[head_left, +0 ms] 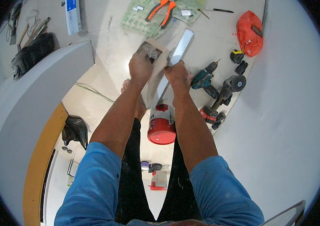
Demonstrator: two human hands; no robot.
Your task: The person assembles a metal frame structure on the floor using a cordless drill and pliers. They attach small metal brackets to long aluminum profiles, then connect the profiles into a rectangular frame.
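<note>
Beyond the red bucket [162, 130], right hand [177, 73] clasps pale bar [182, 47], presumably to steady it; left hand [140, 68]: grip not determinable.

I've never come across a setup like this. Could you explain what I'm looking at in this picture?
There is no machine here: these are a person's bare hands. A wide fisheye camera worn on the head looks down past the blue sleeves, so straight edges bend near the rim. The right hand grips a long white strip. The left hand is at a dark object too unclear to identify. Between the forearms is a red-and-white bucket. On the pale floor lie orange-handled pliers on a green patterned sheet, and, to the right, a drill, a tape measure and a red bag.
</note>
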